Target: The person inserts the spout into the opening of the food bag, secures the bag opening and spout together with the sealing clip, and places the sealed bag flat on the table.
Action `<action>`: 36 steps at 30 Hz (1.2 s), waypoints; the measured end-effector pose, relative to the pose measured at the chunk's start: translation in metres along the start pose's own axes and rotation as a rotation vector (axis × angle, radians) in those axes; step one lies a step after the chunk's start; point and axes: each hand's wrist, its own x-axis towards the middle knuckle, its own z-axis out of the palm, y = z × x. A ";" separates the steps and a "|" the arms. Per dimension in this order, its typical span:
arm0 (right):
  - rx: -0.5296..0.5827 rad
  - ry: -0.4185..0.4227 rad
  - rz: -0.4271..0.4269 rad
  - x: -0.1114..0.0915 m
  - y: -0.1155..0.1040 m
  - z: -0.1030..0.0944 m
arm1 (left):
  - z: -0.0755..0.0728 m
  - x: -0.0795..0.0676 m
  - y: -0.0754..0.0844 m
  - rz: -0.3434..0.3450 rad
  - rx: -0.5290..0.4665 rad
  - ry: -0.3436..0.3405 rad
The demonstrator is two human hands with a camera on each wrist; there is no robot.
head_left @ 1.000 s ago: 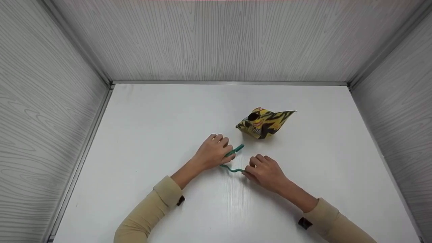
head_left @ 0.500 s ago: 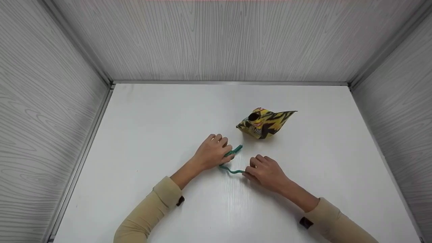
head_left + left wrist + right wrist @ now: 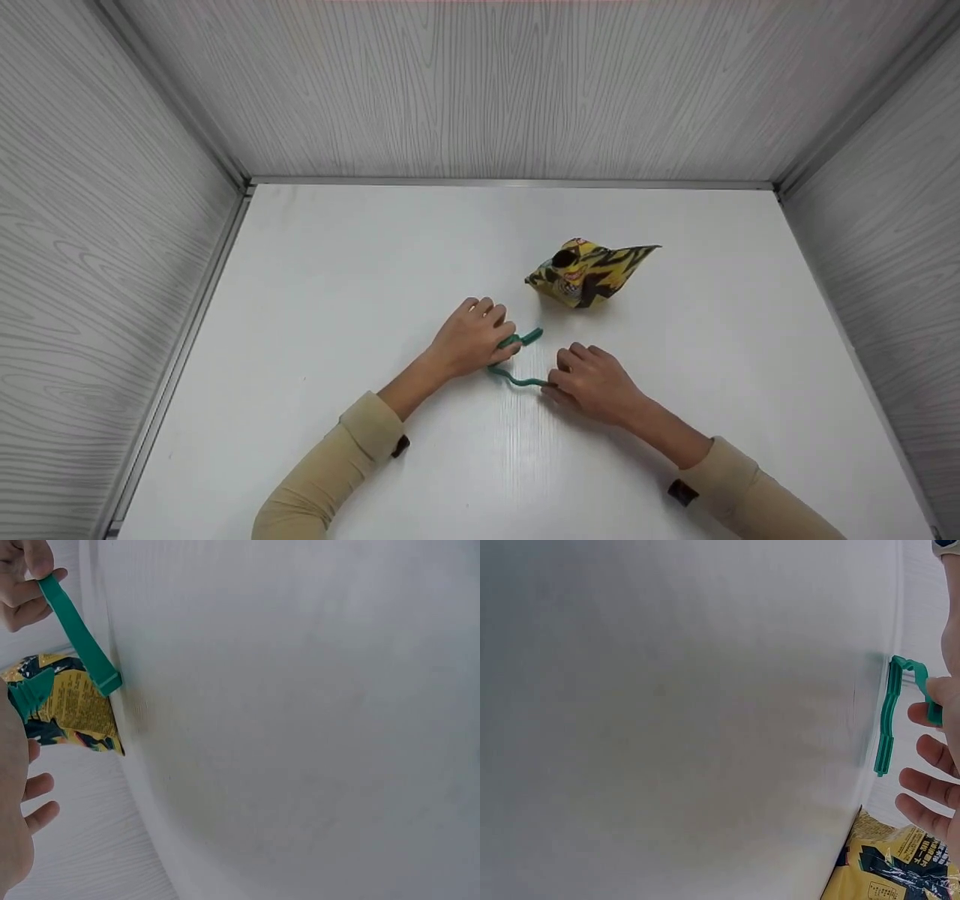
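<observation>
A green sealing clip (image 3: pixel 532 337), long and narrow, spans the two hands just above the white table. My left hand (image 3: pixel 471 337) grips it, its far end showing past the fingers. From under that hand a thin green strip of the clip runs right, where my right hand (image 3: pixel 594 385) pinches its end. In the left wrist view the clip (image 3: pixel 81 636) looks like a flat strip with a folded end. In the right wrist view the clip (image 3: pixel 889 716) stands bent, its two arms apart. Fingers hide part of it.
A yellow and black printed bag (image 3: pixel 589 274) sits on the table just beyond the hands, its pointed top corner leaning right. The white table (image 3: pixel 360 255) is bounded by grey wood-grain panels (image 3: pixel 480 90) at the back and both sides.
The clip's far end by my left hand has tilted slightly. My right hand has shifted very slightly right, still pinching the strip. The bag stays put.
</observation>
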 end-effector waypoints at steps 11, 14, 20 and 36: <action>-0.034 -0.073 -0.011 -0.001 0.001 0.003 | 0.003 -0.003 0.000 0.008 0.009 0.046; -0.036 -0.083 -0.008 -0.001 0.001 0.004 | 0.004 -0.002 -0.001 0.012 0.011 0.053; -0.065 -0.103 -0.013 -0.003 0.003 0.006 | 0.006 -0.002 -0.001 0.013 0.013 0.052; -0.074 -0.145 0.013 -0.006 0.003 0.004 | 0.004 -0.002 0.001 0.008 0.003 0.043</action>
